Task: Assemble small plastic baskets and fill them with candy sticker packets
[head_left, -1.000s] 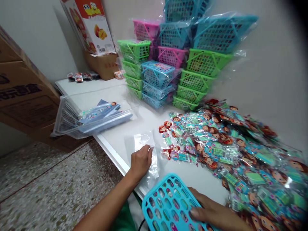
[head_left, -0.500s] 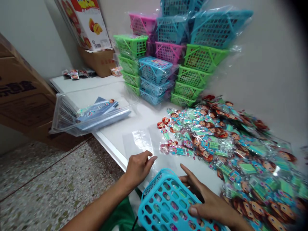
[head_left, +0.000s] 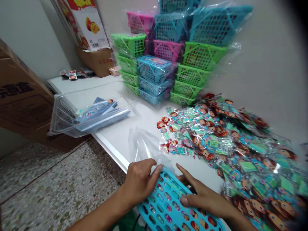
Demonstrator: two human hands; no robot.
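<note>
A blue plastic basket point(head_left: 166, 205) with rows of oval holes is tilted in front of me at the table's near edge; small colourful packets show through the holes. My right hand point(head_left: 199, 195) grips its right side, thumb on the holed face and fingers round the far side. My left hand point(head_left: 141, 178) is closed at the basket's far left corner, its thumb along the rim. From those fingers a clear plastic bag point(head_left: 146, 144) rises and spreads over the tabletop. The left fingertips are partly hidden.
A large heap of packaged character toys point(head_left: 216, 138) covers the table's right side. Bagged green, pink and blue baskets point(head_left: 154, 69) are stacked against the wall. A clear tray point(head_left: 69, 126) of plastic sleeves overhangs the left edge, beside cardboard boxes point(head_left: 24, 99).
My left hand has moved right and down onto the basket's corner. The clear bag, flat on the table before, is now lifted and puffed up. The right hand keeps its hold.
</note>
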